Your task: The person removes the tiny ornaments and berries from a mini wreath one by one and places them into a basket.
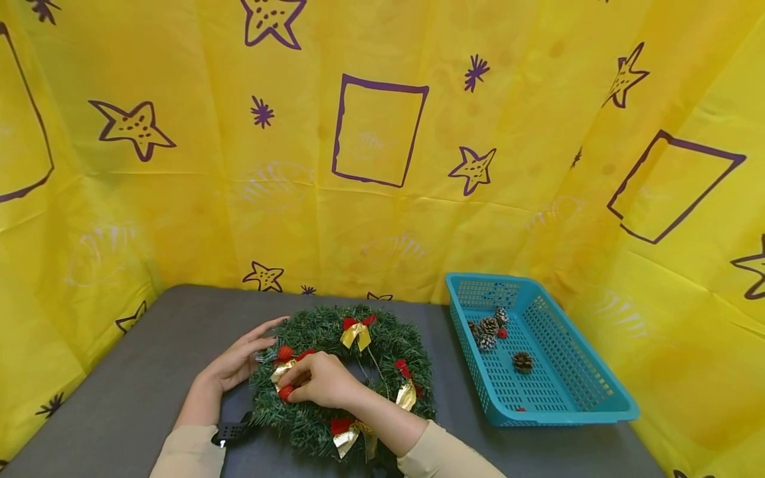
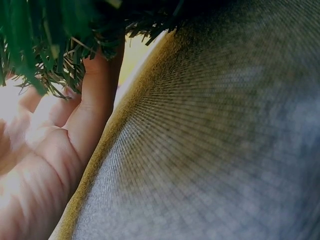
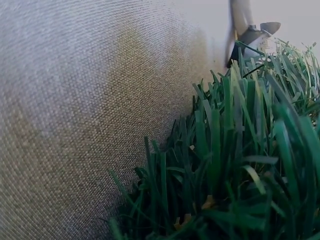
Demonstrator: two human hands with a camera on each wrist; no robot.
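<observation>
A green artificial wreath point(image 1: 317, 318) lies on the grey table, dressed with several red-and-gold bows. My right hand point(image 1: 325, 380) reaches across it and pinches a small red ball point(image 1: 285, 393) between thumb and fingers at the wreath's left side, beside a gold bow point(image 1: 279, 373). Just above sits another red ball point(image 1: 285, 353). Along the outer left edge, my left hand point(image 1: 242, 355) rests against the greenery with its fingers extended. In the left wrist view, the fingertips of the left hand point(image 2: 55, 150) disappear behind the green needles. Only needles point(image 3: 225, 150) and cloth show in the right wrist view.
To the right of the wreath stands a blue plastic basket point(image 1: 562, 419). Inside are several pine cones, one brown pine cone point(image 1: 522, 362) lying apart, and small red pieces. A yellow patterned curtain point(image 1: 382, 219) hangs behind and beside the grey table point(image 1: 179, 332).
</observation>
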